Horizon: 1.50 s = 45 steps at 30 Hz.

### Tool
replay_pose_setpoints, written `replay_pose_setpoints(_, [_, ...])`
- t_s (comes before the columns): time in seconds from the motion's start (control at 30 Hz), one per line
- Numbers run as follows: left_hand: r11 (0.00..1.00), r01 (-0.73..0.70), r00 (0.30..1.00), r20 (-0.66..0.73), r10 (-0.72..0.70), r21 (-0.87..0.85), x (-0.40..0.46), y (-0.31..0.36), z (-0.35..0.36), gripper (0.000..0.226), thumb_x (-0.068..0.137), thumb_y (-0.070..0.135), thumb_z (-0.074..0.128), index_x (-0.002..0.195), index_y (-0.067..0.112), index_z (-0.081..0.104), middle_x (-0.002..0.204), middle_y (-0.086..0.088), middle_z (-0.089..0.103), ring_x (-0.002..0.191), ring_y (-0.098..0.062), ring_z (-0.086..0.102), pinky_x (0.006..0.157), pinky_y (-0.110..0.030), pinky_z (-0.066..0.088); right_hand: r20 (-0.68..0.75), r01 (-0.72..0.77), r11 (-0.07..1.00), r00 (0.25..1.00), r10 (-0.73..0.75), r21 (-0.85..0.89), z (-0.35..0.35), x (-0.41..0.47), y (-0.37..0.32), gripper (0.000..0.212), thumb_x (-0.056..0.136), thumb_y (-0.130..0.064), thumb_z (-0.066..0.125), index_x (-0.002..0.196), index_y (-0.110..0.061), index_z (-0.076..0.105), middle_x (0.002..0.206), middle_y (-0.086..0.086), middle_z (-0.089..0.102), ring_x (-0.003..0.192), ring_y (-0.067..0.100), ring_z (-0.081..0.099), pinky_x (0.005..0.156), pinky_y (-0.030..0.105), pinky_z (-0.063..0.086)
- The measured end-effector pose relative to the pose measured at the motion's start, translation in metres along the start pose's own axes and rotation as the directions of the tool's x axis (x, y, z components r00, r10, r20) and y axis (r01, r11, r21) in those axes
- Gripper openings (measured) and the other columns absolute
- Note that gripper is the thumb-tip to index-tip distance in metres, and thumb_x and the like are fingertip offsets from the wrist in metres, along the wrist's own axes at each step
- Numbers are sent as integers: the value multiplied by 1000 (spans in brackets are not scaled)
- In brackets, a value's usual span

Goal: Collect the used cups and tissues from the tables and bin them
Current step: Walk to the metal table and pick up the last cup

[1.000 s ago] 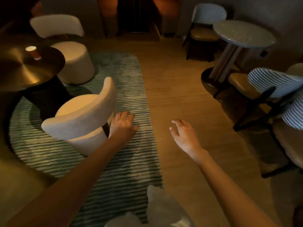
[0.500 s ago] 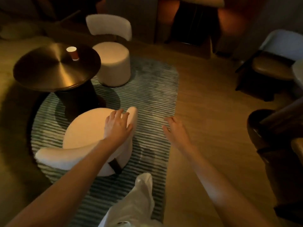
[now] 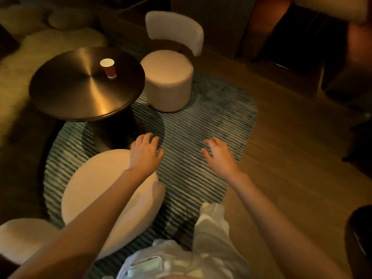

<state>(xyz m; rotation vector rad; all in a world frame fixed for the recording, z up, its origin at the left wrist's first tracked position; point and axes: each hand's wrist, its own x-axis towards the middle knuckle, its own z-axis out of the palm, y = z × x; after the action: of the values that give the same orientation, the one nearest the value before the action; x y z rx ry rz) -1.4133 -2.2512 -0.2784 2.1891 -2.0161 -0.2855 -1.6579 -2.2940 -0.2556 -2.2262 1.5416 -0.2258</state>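
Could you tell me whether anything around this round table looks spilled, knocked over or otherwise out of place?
Nothing looks spilled or knocked over. The only stray item is a red paper cup, standing upright on the round table.

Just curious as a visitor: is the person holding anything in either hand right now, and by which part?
Nothing is held. The left hand and right hand both hang free with loosely spread fingers. The red paper cup stands untouched on the round table.

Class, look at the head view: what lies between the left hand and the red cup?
Only bare round table top and its dark pedestal separate left hand from red cup.
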Motion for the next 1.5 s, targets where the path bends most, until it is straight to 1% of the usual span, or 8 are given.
replay_pose_setpoints(0.13, [984,179,983,-36,-179,-8,69,17,-6,51,95,40,47,139,14,44,145,-10,41,135,-30,34,109,-44,32,20,57,998,998,-57,-17,-29,97,38,41,100,-31,44,134,-10,48,133,8,51,125,26,43,103,38,39])
replay_pose_setpoints(0.27, [947,320,947,-41,-319,12,107,22,-6,50,94,39,48,137,14,46,143,-10,43,133,-30,36,107,-44,34,113,225,972,970,-217,-62,-38,180,50,42,99,-33,44,135,-13,48,133,7,50,125,26,43,103,38,38])
replay_pose_setpoints(0.47, [839,543,839,25,-544,40,156,-6,12,53,94,44,43,140,17,40,144,-9,42,133,-29,36,109,-43,34,254,436,900,873,-417,-22,-16,300,28,42,99,-34,44,135,-13,49,134,4,51,127,23,42,105,36,37])
replay_pose_setpoints(0.73, [728,684,729,89,-679,-48,276,-78,7,54,94,43,46,141,16,38,145,-9,39,133,-30,35,107,-44,35,320,577,816,770,-552,19,17,457,-40,41,98,-31,46,133,-11,50,130,5,53,126,22,43,105,35,37])
replay_pose_setpoints(0.97, [627,774,632,43,-774,-86,347,-146,-28,51,94,39,49,138,16,41,145,-11,40,130,-31,38,104,-44,37,296,667,743,700,-650,54,25,568,-101,41,96,-29,49,133,-12,49,131,5,52,126,22,43,105,33,35])
replay_pose_setpoints(1.2, [395,892,424,106,-899,-219,389,-198,-20,51,94,38,49,138,14,41,144,-11,41,131,-31,38,108,-44,34,371,698,689,598,-711,196,70,676,-162,54,91,-34,59,139,-16,41,142,2,40,132,18,35,104,27,32])
replay_pose_setpoints(1.37, [179,939,231,154,-961,-293,426,-218,-13,50,95,36,48,140,15,40,146,-11,39,133,-30,36,109,-43,33,370,610,715,613,-699,341,112,752,-210,77,80,-33,73,144,-17,33,149,4,33,139,19,28,107,29,29])
replay_pose_setpoints(1.5, [65,932,135,178,-975,-356,458,-227,-6,50,95,34,49,140,14,40,143,-9,41,131,-28,38,109,-41,33,536,548,739,517,-668,392,154,797,-223,99,71,-34,82,149,-20,23,155,3,24,143,19,22,113,33,24])
